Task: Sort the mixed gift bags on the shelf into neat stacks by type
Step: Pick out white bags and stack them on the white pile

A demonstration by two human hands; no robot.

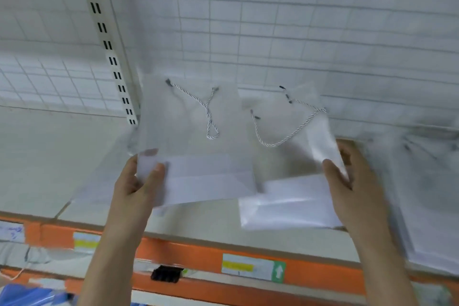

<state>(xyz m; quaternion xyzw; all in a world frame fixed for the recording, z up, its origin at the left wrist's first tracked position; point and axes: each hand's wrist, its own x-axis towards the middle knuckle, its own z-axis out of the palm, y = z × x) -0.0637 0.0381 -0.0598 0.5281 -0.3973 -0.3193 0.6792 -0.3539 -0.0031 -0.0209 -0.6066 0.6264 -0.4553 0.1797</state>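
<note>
Gift bags, 2 of them, frosted and translucent, sit in your grip above the front of the shelf (198, 221), just behind its orange edge rail (193, 253) with the price labels (250, 267). Your left hand (139, 181) pinches the lower left corner of the left bag (198, 136), thumb on the front face and fingers curled behind. Your right hand (352, 181) pinches the right edge of the right bag (285, 156) the same way, thumb on top. Both bags lie flat, side by side, twisted cord handles (210, 117) pointing toward the wire grid back panel (298, 20). They look like the same type, so you are probably mid-sort, about to stack them together. Further right, a blurred pile of similar bags (427, 194) rests on the shelf; whether it is sorted you cannot tell
</note>
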